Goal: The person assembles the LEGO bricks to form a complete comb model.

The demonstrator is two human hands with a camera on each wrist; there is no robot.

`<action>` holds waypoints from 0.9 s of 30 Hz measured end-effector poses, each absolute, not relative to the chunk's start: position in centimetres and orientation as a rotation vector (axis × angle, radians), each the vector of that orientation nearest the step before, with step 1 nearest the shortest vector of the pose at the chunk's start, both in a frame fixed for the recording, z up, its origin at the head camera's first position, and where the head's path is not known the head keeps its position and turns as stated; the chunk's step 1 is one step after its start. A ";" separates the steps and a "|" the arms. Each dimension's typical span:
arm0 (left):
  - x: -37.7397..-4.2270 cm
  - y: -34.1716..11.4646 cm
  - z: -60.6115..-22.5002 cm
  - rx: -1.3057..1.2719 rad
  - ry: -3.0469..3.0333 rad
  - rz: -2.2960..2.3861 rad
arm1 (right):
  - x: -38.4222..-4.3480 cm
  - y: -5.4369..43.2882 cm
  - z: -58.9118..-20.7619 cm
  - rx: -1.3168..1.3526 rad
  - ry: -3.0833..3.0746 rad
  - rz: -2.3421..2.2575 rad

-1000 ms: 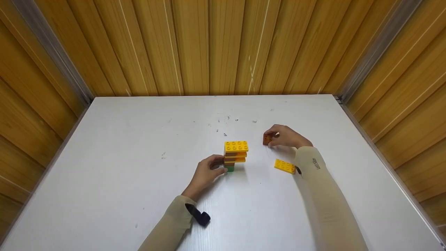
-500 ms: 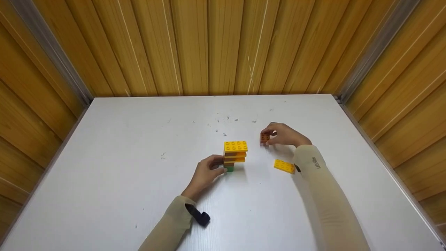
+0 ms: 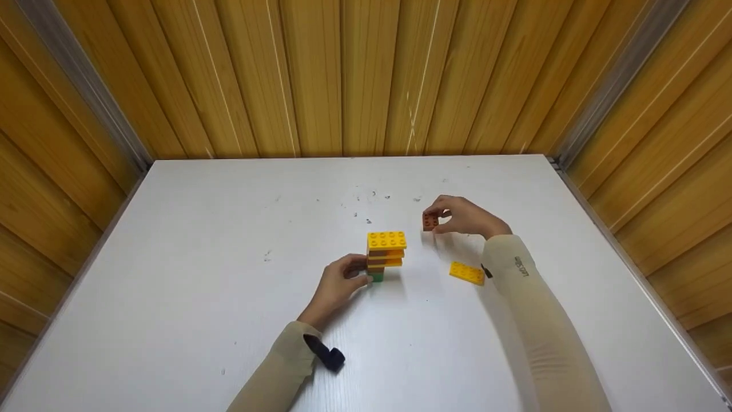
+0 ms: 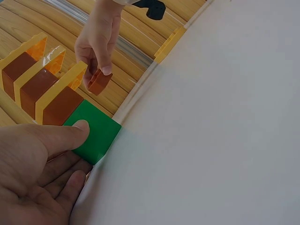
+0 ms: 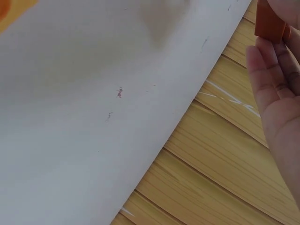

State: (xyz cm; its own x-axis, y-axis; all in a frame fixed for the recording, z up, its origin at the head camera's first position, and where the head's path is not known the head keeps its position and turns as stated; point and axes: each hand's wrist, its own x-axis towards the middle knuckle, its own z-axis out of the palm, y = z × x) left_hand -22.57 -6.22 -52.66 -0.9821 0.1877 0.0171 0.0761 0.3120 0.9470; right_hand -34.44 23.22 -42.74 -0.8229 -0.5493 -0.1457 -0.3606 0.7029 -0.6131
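Note:
A tower of toy building bricks (image 3: 386, 240) stands upright on the white table, a green brick (image 4: 99, 133) at its foot. Above the green, brown bricks alternate with longer yellow ones that overhang to the right in the head view. My left hand (image 3: 334, 284) grips the tower low down, its thumb on the green brick's face in the left wrist view. To the right and farther back, my right hand (image 3: 468, 217) pinches a small studded brown brick (image 3: 429, 222) between thumb and fingers. In the right wrist view this brown brick (image 5: 268, 22) is partly cut off.
A loose yellow brick (image 3: 466, 273) lies on the white table (image 3: 200, 240), just left of the right sleeve. Wood-patterned panels (image 3: 366, 80) enclose the table at the back and both sides. Small dark marks dot the tabletop.
My right hand has carried the brown brick slightly left and farther back. The left hand and the tower have stayed in place.

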 end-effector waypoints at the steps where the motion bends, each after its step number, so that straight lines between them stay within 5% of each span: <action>1: -22.6 -6.2 -52.7 0.239 2.464 1.768 | -34.4 23.1 -42.6 -0.712 2.590 -0.852; 27: -22.6 -6.2 -52.6 0.275 2.440 1.804 | -32.7 20.5 -38.9 -1.054 2.602 -0.835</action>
State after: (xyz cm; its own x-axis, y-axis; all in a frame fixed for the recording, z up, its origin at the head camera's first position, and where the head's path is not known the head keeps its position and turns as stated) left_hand -22.56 -6.24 -52.56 -0.9793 0.2002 0.0311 0.0884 0.2845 0.9546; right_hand -32.73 20.52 -38.88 -0.7213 -0.6924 0.0153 -0.5720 0.5831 -0.5769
